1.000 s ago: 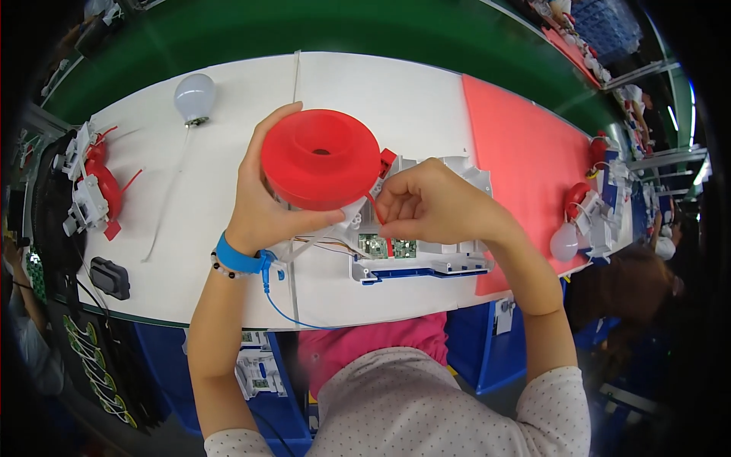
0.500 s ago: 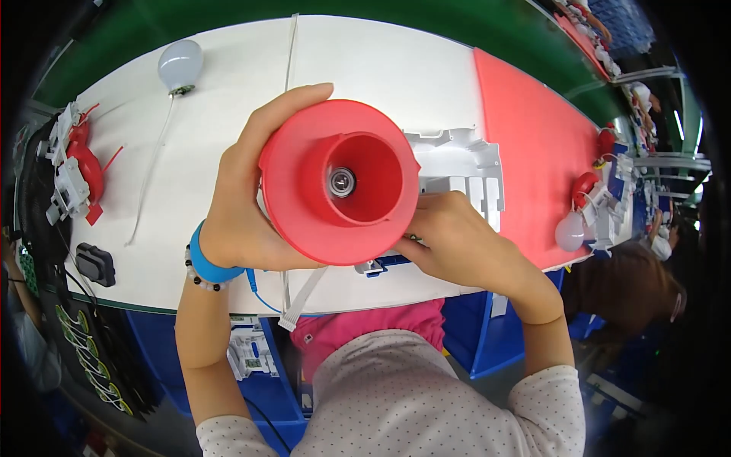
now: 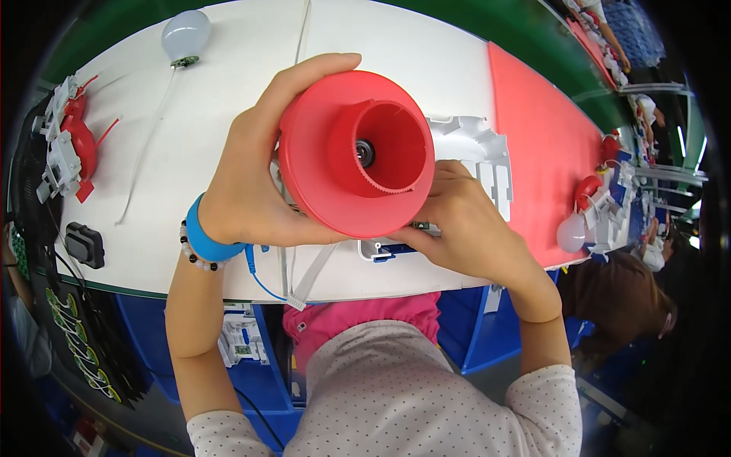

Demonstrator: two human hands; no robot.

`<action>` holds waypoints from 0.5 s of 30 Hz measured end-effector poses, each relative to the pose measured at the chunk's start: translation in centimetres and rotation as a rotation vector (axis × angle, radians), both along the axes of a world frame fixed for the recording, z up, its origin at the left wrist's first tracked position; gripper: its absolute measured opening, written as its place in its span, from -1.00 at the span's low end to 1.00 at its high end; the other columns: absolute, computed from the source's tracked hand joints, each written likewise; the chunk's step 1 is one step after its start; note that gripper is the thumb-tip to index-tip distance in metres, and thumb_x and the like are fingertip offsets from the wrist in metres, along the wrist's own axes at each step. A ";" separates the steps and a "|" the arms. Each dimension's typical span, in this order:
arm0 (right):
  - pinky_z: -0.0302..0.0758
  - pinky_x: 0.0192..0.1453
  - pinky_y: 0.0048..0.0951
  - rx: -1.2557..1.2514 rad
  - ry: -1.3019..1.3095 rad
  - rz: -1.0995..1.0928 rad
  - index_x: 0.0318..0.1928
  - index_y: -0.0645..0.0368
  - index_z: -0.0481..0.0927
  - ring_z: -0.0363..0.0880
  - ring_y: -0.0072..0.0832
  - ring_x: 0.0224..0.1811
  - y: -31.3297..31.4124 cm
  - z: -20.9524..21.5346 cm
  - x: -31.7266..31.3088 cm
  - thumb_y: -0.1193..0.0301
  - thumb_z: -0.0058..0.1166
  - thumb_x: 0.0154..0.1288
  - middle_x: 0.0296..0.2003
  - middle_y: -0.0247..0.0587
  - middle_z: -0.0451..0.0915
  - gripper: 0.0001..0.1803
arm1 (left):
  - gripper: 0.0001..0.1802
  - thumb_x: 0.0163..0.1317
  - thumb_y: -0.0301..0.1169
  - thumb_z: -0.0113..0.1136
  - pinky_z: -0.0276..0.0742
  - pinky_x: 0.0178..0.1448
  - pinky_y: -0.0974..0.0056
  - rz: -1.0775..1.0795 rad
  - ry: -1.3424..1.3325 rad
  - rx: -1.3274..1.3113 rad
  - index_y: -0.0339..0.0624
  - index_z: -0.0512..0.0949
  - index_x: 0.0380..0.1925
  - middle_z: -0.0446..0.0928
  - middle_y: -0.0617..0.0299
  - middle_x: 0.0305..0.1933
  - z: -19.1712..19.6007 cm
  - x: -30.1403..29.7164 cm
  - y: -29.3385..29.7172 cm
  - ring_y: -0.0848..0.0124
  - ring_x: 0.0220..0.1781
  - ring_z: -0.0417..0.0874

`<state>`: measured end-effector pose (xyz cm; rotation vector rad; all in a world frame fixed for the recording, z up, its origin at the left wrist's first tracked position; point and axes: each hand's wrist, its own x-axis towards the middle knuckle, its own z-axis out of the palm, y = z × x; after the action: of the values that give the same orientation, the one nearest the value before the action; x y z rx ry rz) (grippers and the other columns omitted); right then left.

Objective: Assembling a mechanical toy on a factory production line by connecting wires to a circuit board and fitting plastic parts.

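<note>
My left hand point(image 3: 251, 167) is wrapped round the left side of a red plastic part point(image 3: 312, 171), a round flange with a hollow tube in its middle. The tube's mouth faces up toward me and a bit right, and a small dark lens-like piece point(image 3: 365, 153) shows deep inside. At the part's lower right edge, my right hand point(image 3: 468, 221) is closed, its thumb and fingers pinching the edge of a small green circuit board point(image 3: 421, 225). Most of that board is hidden behind the fingers and the flange. A flat grey ribbon cable point(image 3: 312, 276) hangs below the red part.
Behind my right hand lies a white plastic housing point(image 3: 499, 164). A frosted bulb point(image 3: 185, 36) with a wire is at the far left; red-and-white assemblies point(image 3: 76, 145) and a black block point(image 3: 84, 244) sit nearer. A red mat point(image 3: 537, 167) covers the right side, with another bulb point(image 3: 571, 232) beyond.
The red part has tipped, so its tube points further right, and it sits slightly higher and to the right in view. Both hands keep their hold; more of the green board's edge shows.
</note>
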<state>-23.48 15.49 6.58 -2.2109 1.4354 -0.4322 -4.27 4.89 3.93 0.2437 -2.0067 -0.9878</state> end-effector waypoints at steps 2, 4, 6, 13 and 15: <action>0.27 -0.12 -0.29 -0.033 0.025 0.023 -0.64 0.21 0.50 0.42 -0.28 -0.49 0.1 -0.1 -0.3 0.42 0.17 -0.10 -0.65 -0.20 0.44 -0.85 | 0.05 -0.54 -0.26 0.52 0.46 -0.01 0.29 0.006 0.003 0.014 -0.16 0.21 0.10 0.40 0.08 0.00 -0.1 -0.2 -0.1 0.22 -0.03 0.51; 0.26 -0.04 -0.28 -0.020 0.098 0.047 -0.64 0.19 0.53 0.42 -0.29 -0.48 0.1 -0.2 -0.5 0.37 0.14 -0.06 -0.65 -0.22 0.45 -0.83 | 0.05 -0.54 -0.26 0.52 0.46 -0.01 0.28 0.020 0.003 0.019 -0.16 0.22 0.10 0.41 0.08 -0.01 -0.4 -0.5 -0.2 0.22 -0.03 0.51; 0.25 -0.02 -0.26 -0.017 0.110 0.044 -0.64 0.19 0.54 0.43 -0.30 -0.47 -0.1 -0.2 -0.2 0.35 0.13 -0.04 -0.65 -0.22 0.46 -0.81 | 0.05 -0.54 -0.26 0.52 0.46 -0.01 0.28 0.043 -0.001 0.020 -0.16 0.22 0.10 0.41 0.08 -0.01 -0.4 -0.5 -0.3 0.22 -0.03 0.51; 0.22 0.04 -0.31 0.050 0.221 0.081 -0.53 0.10 0.57 0.49 -0.42 -0.39 0.1 0.2 0.2 0.37 0.17 -0.07 -0.56 -0.31 0.54 -0.90 | 0.04 -0.52 -0.23 0.53 0.45 0.01 0.27 0.036 -0.071 0.023 -0.18 0.21 0.10 0.40 0.06 0.01 -0.6 0.0 -0.5 0.20 -0.03 0.50; 0.23 0.02 -0.31 0.010 0.228 0.073 -0.53 0.10 0.57 0.50 -0.43 -0.41 0.5 0.1 0.1 0.39 0.17 -0.09 -0.56 -0.30 0.54 -0.91 | 0.04 -0.50 -0.23 0.53 0.45 0.01 0.28 0.043 -0.085 -0.027 -0.16 0.19 0.10 0.40 0.05 -0.01 -0.6 -0.4 -0.5 0.18 -0.02 0.49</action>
<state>-23.42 15.99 6.68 -2.3571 1.4588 -0.1518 -4.71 4.34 3.29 0.3172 -2.0821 -0.9369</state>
